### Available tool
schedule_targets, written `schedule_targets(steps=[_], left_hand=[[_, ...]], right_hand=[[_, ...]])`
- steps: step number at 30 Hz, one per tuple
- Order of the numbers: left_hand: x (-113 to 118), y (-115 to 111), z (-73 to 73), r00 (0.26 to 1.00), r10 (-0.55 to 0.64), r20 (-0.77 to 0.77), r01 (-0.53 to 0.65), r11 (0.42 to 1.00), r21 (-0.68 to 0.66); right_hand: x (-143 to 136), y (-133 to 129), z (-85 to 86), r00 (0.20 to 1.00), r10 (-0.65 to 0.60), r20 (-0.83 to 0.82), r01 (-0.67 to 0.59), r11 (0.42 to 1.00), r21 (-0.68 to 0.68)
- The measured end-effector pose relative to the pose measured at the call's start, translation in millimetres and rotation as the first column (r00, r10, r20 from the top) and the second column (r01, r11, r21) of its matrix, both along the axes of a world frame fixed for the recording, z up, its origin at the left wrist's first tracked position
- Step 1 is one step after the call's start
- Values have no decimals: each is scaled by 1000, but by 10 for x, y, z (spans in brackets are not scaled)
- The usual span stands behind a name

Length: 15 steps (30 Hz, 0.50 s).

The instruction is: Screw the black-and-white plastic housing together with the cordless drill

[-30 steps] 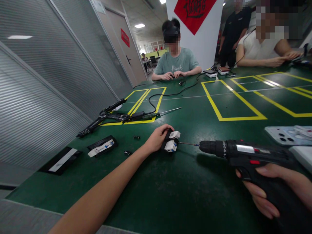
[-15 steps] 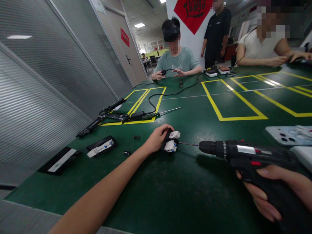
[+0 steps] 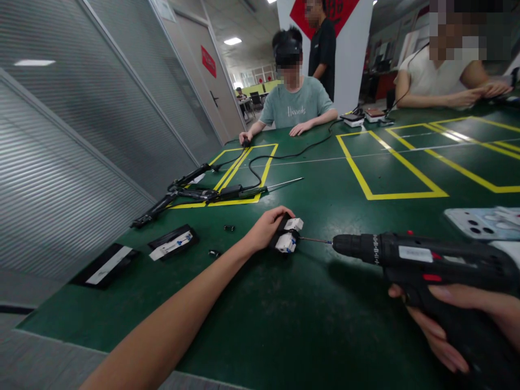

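Observation:
My left hand [image 3: 270, 228] is closed on a small black-and-white block-shaped part [image 3: 287, 238] with a bit of blue, held on the green table [image 3: 317, 319]. In my right hand [image 3: 450, 319] is a black cordless drill [image 3: 422, 254], gripped by its handle and lying level, pointing left. Its long thin bit [image 3: 314, 240] reaches to the right face of the part; whether the tip sits in a screw is too small to tell. The fingers of my left hand are partly hidden behind the part.
To the left lie a black piece with a white strip [image 3: 108, 266], a similar white-topped piece [image 3: 173, 245] and two small black bits [image 3: 229, 228]. Behind them are a cabled black jointed device [image 3: 174, 195] and a screwdriver [image 3: 284, 184]. A phone [image 3: 479, 225] lies right. People sit opposite.
My hands, the part and the drill stay nearly in place. The person opposite has lowered a black cabled item to the table at the left. A standing person behind has moved left.

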<state>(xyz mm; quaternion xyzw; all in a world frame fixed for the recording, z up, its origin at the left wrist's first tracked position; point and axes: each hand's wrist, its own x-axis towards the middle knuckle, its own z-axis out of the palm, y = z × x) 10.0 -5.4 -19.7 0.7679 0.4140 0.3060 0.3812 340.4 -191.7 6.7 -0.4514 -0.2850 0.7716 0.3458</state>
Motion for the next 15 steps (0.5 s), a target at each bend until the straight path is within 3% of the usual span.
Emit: schedule_targets(steps=[5,15], left_hand=[[-11,29,-27,997,-57,51,59,997,-46],[-2,6,-36,997,-51,50,55,995,-86]], right_hand=[[-26,-12,-8,991,14,-131,-20,999,-43],[72,15,-121,983,138,-117,-134,990,44]])
